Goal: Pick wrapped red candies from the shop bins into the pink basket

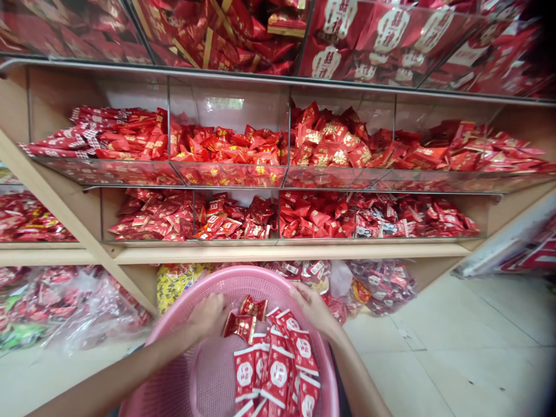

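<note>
A pink plastic basket (197, 292) fills the lower middle of the view. My left hand (209, 314) is inside it on the left, fingers curled and blurred; what they hold, if anything, is hidden. Just right of its fingers lie a few dark red and gold packets (240, 327). Several red packets with white labels (278, 373) are heaped in the basket's right half. My right hand (309, 304) grips the basket's right rim near the far side, with the fingers over the edge.
Glass-fronted shelves (286, 252) of red wrapped packets stretch across the view ahead. Under the lowest shelf are a yellow bag (178, 284) and a clear bag of packets (382, 284). Another plastic bag (93, 307) rests on the tiled floor (469, 341) at left.
</note>
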Available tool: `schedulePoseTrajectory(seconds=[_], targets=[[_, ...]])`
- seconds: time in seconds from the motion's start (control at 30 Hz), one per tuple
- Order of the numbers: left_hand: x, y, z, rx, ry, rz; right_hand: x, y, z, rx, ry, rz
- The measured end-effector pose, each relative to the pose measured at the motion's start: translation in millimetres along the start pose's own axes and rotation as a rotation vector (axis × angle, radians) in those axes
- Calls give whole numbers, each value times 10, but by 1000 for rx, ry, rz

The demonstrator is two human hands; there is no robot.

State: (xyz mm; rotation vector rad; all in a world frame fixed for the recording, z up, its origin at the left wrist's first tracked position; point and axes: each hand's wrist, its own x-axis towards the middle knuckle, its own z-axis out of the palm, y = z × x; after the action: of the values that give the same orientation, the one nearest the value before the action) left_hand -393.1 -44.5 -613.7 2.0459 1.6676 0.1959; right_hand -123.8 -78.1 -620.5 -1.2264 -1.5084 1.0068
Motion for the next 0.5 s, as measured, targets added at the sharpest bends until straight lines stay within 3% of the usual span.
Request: schedulePoseTrajectory(seconds=[0.2,0.33,0.5], targets=[[160,280,33,146,-21,96,-174,-25,40,48,77,36],[269,345,115,163,-34,120,-248,57,80,101,147,56],[302,376,72,88,-82,193,-187,29,-27,148,75,153]])
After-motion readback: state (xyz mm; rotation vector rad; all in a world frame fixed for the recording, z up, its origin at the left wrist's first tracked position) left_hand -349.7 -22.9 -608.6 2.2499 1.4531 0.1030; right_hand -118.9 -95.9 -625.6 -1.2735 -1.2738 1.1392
